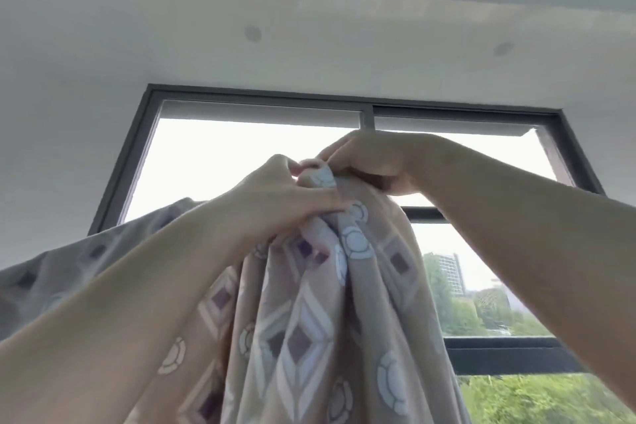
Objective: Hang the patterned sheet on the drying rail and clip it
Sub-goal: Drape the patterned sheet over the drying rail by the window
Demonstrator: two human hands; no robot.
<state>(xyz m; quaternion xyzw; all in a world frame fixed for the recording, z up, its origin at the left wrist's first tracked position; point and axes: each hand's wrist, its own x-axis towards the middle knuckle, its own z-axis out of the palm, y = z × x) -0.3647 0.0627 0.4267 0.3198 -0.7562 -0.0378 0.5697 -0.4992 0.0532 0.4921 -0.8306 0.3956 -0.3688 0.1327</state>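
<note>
Home balcony or laundry room, white ceiling, dark-framed window mid-frame, trees lower right, tower block outside

Overexposed daylight through the window backlights a soft, slightly blurred, edge-bent view.

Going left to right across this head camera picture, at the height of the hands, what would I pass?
the window frame's left side → left hand → pinched top of the patterned sheet → right hand → the window frame's right side

Bunched sheet blocks centre; sides open
</note>
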